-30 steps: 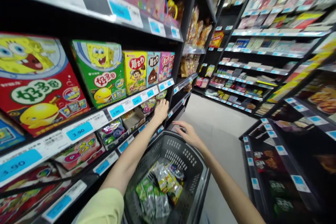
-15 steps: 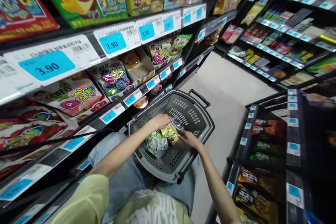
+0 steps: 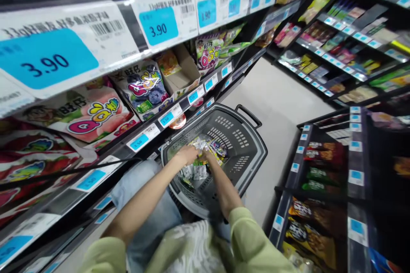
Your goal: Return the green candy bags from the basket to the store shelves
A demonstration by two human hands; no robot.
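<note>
A grey plastic shopping basket (image 3: 256,166) stands between my knees in the aisle. Small snack packets lie in it: white and green ones (image 3: 196,173) at the near left, and a purple and yellow one (image 3: 219,148) farther right. My left hand (image 3: 187,155) is closed at the edge of a shiny silver and yellow packet (image 3: 201,144). My right hand (image 3: 206,155) meets it from the other side, its fingers bent against the same packet. Blur and the hands themselves hide part of the fingertips.
On the left a shelf with price tags (image 3: 158,29) holds bags of gummy candy (image 3: 145,85) and an open carton (image 3: 184,70). Low racks of snack bags (image 3: 312,232) line the right side. The basket's handle (image 3: 248,116) points toward the pale floor (image 3: 272,89).
My right hand has moved left across the basket to my left hand. A shiny packet now shows between them. The view has shifted, so the upper shelf sits higher.
</note>
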